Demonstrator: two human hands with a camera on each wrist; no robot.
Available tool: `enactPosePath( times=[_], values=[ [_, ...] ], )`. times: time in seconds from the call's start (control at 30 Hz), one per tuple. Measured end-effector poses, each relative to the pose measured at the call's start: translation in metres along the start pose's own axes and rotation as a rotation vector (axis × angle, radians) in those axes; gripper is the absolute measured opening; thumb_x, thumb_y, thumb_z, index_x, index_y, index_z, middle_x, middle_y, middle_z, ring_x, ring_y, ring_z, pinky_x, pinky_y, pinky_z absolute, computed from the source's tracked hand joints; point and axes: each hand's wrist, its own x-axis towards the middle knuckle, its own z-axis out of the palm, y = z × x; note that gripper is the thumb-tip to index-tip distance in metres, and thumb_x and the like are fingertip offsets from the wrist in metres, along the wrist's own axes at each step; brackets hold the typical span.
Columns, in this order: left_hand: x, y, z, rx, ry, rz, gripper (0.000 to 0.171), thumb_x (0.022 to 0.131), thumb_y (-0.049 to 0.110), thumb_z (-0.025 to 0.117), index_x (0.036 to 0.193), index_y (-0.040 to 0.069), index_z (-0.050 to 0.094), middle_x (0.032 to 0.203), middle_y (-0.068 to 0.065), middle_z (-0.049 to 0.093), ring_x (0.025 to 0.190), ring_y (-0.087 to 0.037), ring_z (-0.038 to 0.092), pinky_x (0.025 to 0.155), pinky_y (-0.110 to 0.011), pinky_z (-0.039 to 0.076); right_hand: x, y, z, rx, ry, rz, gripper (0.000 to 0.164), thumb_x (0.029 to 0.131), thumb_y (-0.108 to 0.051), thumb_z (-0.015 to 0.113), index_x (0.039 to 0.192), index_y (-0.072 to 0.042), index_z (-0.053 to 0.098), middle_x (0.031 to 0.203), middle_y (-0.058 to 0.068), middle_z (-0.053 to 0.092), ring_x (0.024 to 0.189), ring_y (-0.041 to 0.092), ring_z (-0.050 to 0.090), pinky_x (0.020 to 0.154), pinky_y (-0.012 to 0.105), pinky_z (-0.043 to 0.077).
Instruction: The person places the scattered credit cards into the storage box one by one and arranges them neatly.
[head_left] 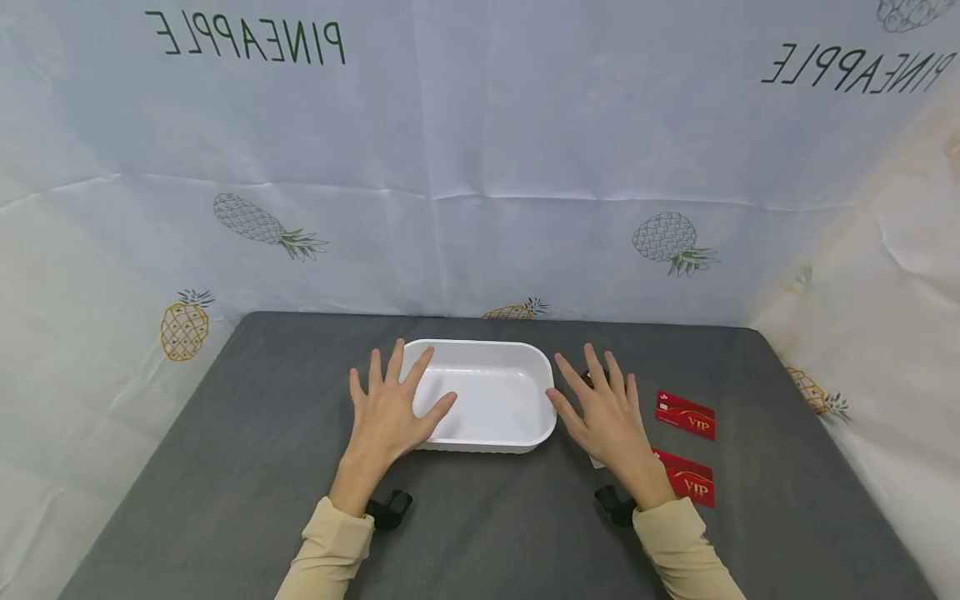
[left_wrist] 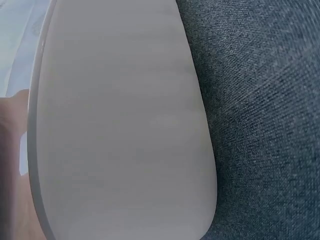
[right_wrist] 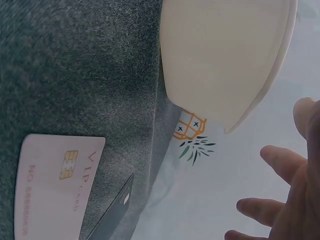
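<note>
A white rectangular tray with rounded corners (head_left: pixel 487 400) sits on the grey table, its inside bare. My left hand (head_left: pixel 390 417) has its fingers spread and overlaps the tray's left end in the head view. In the left wrist view the tray's outer wall (left_wrist: pixel 120 120) fills most of the picture and hides much of that hand. My right hand (head_left: pixel 609 421), fingers also spread, holds nothing beside the tray's right end. Under it lie a pale VIP card (right_wrist: pixel 60 185) and a black card (right_wrist: pixel 112 215), mostly covered by the hand in the head view.
Two red VIP cards, an upper one (head_left: pixel 686 415) and a lower one (head_left: pixel 690 479), lie right of my right hand; the forearm partly covers the lower. A pineapple-print cloth (head_left: pixel 465 150) hangs behind the grey table (head_left: pixel 247 467). Black straps (head_left: pixel 388 510) sit at both wrists.
</note>
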Motion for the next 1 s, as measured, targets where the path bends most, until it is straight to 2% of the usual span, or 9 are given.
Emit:
enactPosePath(
  times=[0.17,0.33,0.47,0.7,0.87,1.0],
  values=[
    [-0.002,-0.005,-0.001,-0.038,-0.018,-0.013,0.079,0.092,0.069,0.056,0.160,0.035,0.033,0.170,-0.017,0.022,0.153,-0.054,0.020,0.115,-0.080,0.011,-0.001,0.001,0.001,0.000,0.002,0.002,0.067,0.099,-0.049,0.061,0.157,-0.025,0.041,0.169,0.022,0.023,0.155,0.052,0.015,0.118,0.077,0.013],
    [-0.005,-0.014,-0.002,-0.123,-0.044,-0.028,0.079,0.092,0.067,0.058,0.160,0.038,0.031,0.170,-0.017,0.023,0.153,-0.054,0.021,0.117,-0.078,0.012,-0.004,0.003,0.001,0.009,-0.003,0.012,0.066,0.099,-0.048,0.061,0.157,-0.024,0.041,0.168,0.023,0.024,0.154,0.053,0.017,0.117,0.077,0.015],
    [-0.006,-0.026,-0.001,-0.256,-0.053,-0.030,0.080,0.092,0.060,0.064,0.160,0.032,0.032,0.169,-0.019,0.023,0.153,-0.053,0.022,0.118,-0.075,0.016,-0.006,0.006,0.000,0.017,0.005,0.006,0.065,0.100,-0.047,0.060,0.157,-0.023,0.042,0.167,0.024,0.026,0.154,0.052,0.019,0.116,0.078,0.019],
    [-0.008,-0.050,0.007,-0.488,-0.069,-0.004,0.081,0.094,0.044,0.068,0.161,0.021,0.031,0.168,-0.019,0.026,0.155,-0.042,0.025,0.116,-0.071,0.028,-0.009,0.013,-0.001,0.060,0.027,0.015,0.063,0.100,-0.047,0.061,0.155,-0.020,0.045,0.165,0.025,0.029,0.151,0.053,0.024,0.111,0.079,0.025],
    [-0.011,-0.057,0.011,-0.579,-0.091,0.011,0.078,0.094,0.041,0.069,0.161,0.023,0.031,0.167,-0.014,0.031,0.153,-0.040,0.032,0.116,-0.068,0.030,-0.011,0.020,0.001,0.140,0.068,0.020,0.061,0.099,-0.041,0.064,0.153,-0.018,0.048,0.162,0.026,0.034,0.148,0.054,0.028,0.108,0.081,0.027],
    [-0.014,-0.060,0.017,-0.616,-0.120,0.005,0.075,0.094,0.039,0.070,0.158,0.025,0.034,0.166,-0.012,0.034,0.152,-0.040,0.033,0.116,-0.068,0.030,-0.013,0.028,0.001,0.266,0.089,0.022,0.060,0.098,-0.036,0.068,0.150,-0.014,0.051,0.159,0.028,0.037,0.145,0.054,0.031,0.106,0.080,0.030]
  ],
)
